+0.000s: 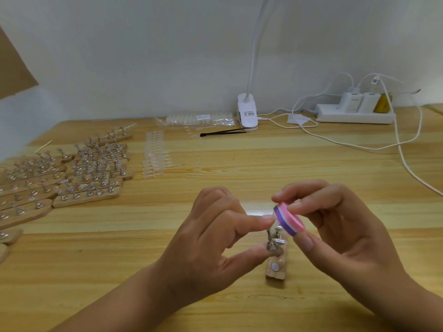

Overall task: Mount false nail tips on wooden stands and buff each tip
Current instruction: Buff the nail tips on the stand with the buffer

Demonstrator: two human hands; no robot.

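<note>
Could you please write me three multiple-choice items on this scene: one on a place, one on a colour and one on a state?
1. Where on the table does the group of wooden stands lie? A. far right B. left C. front right corner
2. Which colours has the buffer block? A. green, yellow B. black, red C. pink, white, purple
3. How is the right hand? A. gripping the buffer block B. flat on the table C. empty, held straight
Answers: 1 B, the stands crowd the left side. 2 C, its layers show those bands. 3 A, its fingers pinch the block above the metal tip holder that the left hand pinches.
</note>
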